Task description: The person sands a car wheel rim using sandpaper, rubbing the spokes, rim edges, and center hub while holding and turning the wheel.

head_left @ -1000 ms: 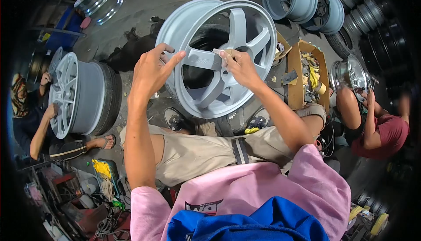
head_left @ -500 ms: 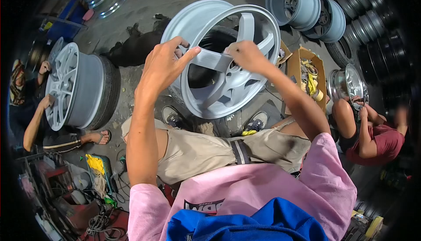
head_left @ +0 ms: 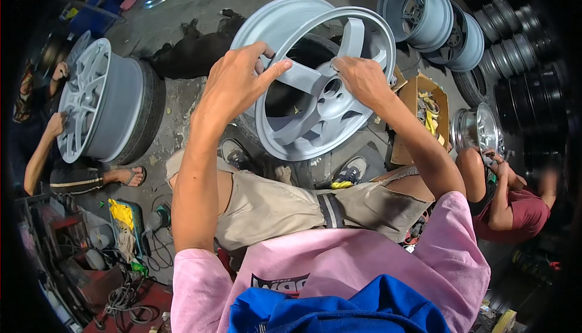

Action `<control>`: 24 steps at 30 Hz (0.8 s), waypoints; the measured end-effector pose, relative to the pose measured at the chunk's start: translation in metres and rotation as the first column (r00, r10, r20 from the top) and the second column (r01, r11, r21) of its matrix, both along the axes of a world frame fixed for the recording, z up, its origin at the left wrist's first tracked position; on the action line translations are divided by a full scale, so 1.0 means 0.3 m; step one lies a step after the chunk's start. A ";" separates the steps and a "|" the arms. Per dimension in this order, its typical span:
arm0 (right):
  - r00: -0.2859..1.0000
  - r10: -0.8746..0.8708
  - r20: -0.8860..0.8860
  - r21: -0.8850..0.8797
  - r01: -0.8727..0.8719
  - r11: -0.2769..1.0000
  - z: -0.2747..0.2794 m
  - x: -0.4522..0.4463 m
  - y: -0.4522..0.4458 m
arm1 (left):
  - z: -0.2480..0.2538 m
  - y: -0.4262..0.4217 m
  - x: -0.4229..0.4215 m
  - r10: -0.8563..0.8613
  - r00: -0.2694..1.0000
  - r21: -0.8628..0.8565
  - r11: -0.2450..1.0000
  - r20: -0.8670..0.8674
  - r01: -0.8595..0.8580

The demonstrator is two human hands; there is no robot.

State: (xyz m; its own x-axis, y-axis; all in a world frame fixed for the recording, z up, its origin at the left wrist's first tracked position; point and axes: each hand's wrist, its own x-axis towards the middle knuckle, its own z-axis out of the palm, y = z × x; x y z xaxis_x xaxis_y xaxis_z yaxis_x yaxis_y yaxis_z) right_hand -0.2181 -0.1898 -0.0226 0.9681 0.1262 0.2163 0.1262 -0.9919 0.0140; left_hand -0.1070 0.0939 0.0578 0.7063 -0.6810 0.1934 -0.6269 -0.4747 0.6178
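A grey spoked wheel rim (head_left: 292, 134) stands tilted in front of me, over a black tyre on the floor. My left hand (head_left: 237, 81) grips its left edge, fingers curled over the lip and thumb stretched towards a spoke. Beside the hub, my right hand (head_left: 365, 83) is closed, its fingertips pressed to the inner end of that spoke. Anything under those fingertips is hidden.
A cardboard box (head_left: 405, 142) of scraps stands right of the rim. More rims (head_left: 438, 21) lie behind it. A co-worker handles another rim (head_left: 115, 103) at left; another person in a maroon shirt (head_left: 515, 215) crouches at right. Cables and tools (head_left: 124, 303) lie lower left.
My right hand has shifted slightly along the spoke to the hub, its fingers straighter now. My left hand keeps its place on the rim. The whole view has tilted a little.
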 end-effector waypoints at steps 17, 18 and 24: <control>0.955 -0.068 -0.289 0.665 0.251 0.704 0.010 -0.003 0.052 | 0.006 0.015 0.017 -0.004 1.000 0.031 1.000 -0.028 0.005; 0.955 -0.067 -0.288 0.666 0.250 0.703 0.002 -0.011 0.039 | 0.001 0.014 0.020 -0.004 1.000 0.032 0.999 -0.027 0.005; 0.998 0.064 0.013 -0.171 -0.061 0.983 0.108 0.048 -0.148 | -0.002 0.000 0.024 -0.008 1.000 0.031 0.999 -0.007 0.008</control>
